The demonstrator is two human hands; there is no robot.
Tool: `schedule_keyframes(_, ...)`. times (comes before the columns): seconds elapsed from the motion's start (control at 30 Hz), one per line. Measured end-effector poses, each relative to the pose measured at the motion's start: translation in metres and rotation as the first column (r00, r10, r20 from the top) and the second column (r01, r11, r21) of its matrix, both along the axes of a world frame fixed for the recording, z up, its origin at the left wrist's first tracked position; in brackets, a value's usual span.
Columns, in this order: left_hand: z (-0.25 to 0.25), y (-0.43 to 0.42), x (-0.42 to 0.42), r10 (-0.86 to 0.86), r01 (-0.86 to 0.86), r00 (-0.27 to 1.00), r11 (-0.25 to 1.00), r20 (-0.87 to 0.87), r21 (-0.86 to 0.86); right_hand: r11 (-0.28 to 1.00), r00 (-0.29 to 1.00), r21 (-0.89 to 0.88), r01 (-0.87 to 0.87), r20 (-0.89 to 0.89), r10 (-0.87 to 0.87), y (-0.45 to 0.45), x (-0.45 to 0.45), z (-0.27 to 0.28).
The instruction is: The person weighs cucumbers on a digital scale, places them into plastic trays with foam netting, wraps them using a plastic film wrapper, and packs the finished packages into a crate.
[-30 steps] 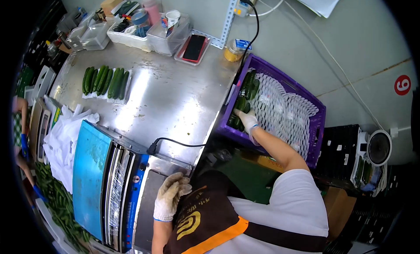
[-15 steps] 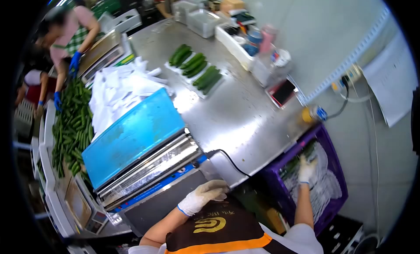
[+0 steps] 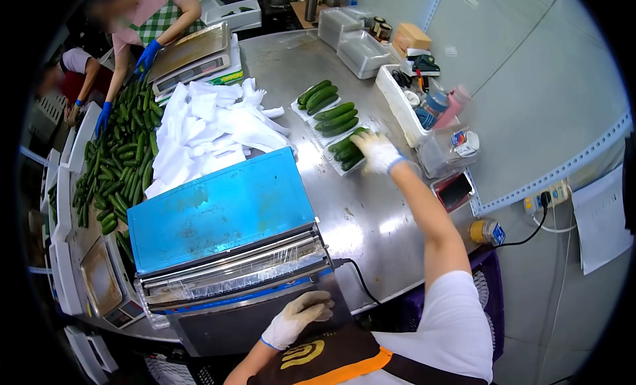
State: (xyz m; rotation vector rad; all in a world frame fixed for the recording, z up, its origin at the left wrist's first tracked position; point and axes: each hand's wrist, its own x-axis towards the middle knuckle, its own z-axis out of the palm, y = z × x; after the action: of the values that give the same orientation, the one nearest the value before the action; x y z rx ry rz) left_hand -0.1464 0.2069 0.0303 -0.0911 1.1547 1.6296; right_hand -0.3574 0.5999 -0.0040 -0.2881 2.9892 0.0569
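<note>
My right hand, in a white glove, grips the near right end of a white tray of green cucumbers, its fingers over the cucumbers and its thumb hidden. Two more trays of cucumbers lie behind it in a row on the steel table. My left hand, also gloved, hovers over the dark plate at the front of a wrapping machine, fingers loosely bent and nothing visible in them. Clear film lies across the machine's roller, below its blue cover.
White padding sheets are heaped behind the machine. Loose cucumbers fill the left side, where a co-worker's blue-gloved hands work beside a scale. A white bin, a phone and a jar line the right edge.
My right hand has left the purple crate and moved up and forward to the nearest cucumber tray. My left hand stays by the machine's plate. The camera view has shifted.
</note>
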Motion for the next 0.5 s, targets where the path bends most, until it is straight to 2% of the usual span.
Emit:
schedule_keyframes(0.07, 0.004, 0.001, -0.001, 0.038, -0.038, 0.999, 0.999, 0.009, -0.011, 0.965, 0.987, 0.237, -0.110, -0.085, 0.133, -0.007, -0.032, -0.026)
schedule_keyframes(0.17, 0.003, 0.003, -0.001, 0.070, -0.070, 0.997, 0.998, 0.020, -0.006, 0.966, 0.991, 0.246, -0.082, 0.122, 0.053, -0.015, -0.059, -0.049)
schedule_keyframes(0.27, 0.000, 0.008, -0.003, 0.036, -0.036, 0.999, 0.999, 0.000, -0.014, 0.981, 0.983, 0.185, -0.053, 0.183, 0.019, -0.018, -0.043, -0.031)
schedule_keyframes(0.3, 0.000, 0.011, -0.004, 0.006, -0.006, 1.000, 1.000, -0.019, -0.021, 0.980, 0.963, 0.194, -0.040, 0.267, -0.014, -0.019, -0.033, -0.028)
schedule_keyframes(0.5, -0.029, 0.039, -0.003, -0.184, 0.190, 0.974, 0.981, -0.130, 0.030, 1.000, 0.989, 0.021, -0.011, 0.150, 0.008, -0.017, 0.114, -0.029)
